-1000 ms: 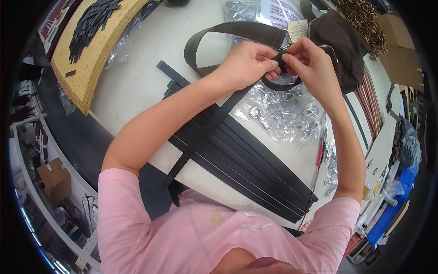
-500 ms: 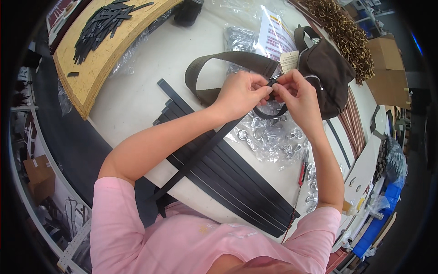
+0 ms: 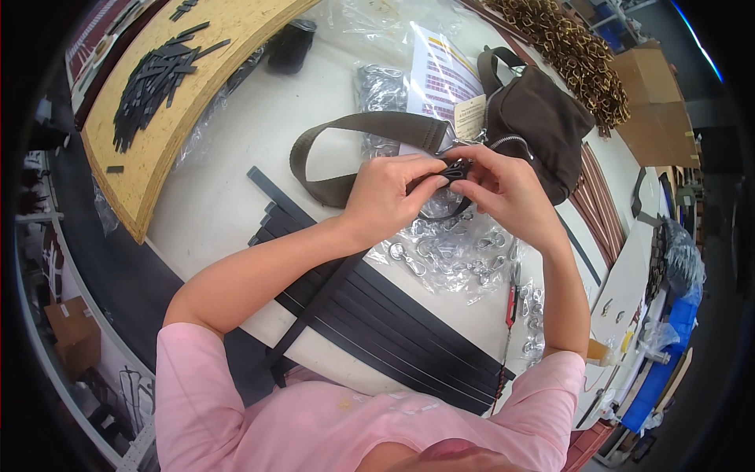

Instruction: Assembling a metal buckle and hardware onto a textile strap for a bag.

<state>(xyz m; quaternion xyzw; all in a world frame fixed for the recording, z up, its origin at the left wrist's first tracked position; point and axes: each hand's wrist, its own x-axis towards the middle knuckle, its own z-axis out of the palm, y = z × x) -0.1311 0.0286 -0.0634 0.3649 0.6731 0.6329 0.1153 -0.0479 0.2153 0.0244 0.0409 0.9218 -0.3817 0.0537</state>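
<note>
My left hand [image 3: 391, 193] pinches a long black strap [image 3: 318, 299] close to its end, thumb against the bent fingers. Opposite it, the curled fingers and thumb of my right hand [image 3: 510, 193] close round the same end. A small metal-edged piece [image 3: 453, 170] shows between the fingertips; its exact kind is hard to make out. From my left hand the strap runs down toward my body, and a black loop hangs below my fingers. Just beyond lies a dark brown bag [image 3: 543, 110] with a paper tag [image 3: 470, 118] and a wide webbing strap [image 3: 377, 122].
Under my hands are metal snap hooks [image 3: 429, 252] in clear plastic. Black strips [image 3: 401, 322] lie fanned nearer me, beside a red-handled tool [image 3: 511, 305]. A wooden board [image 3: 149, 169] at left carries short black pieces [image 3: 153, 86]. Brass-coloured hardware [image 3: 566, 59] is heaped at far right.
The whole view has shifted a little. My right hand's index finger and thumb have spread somewhat, and the metal-edged piece now shows between my fingertips.
</note>
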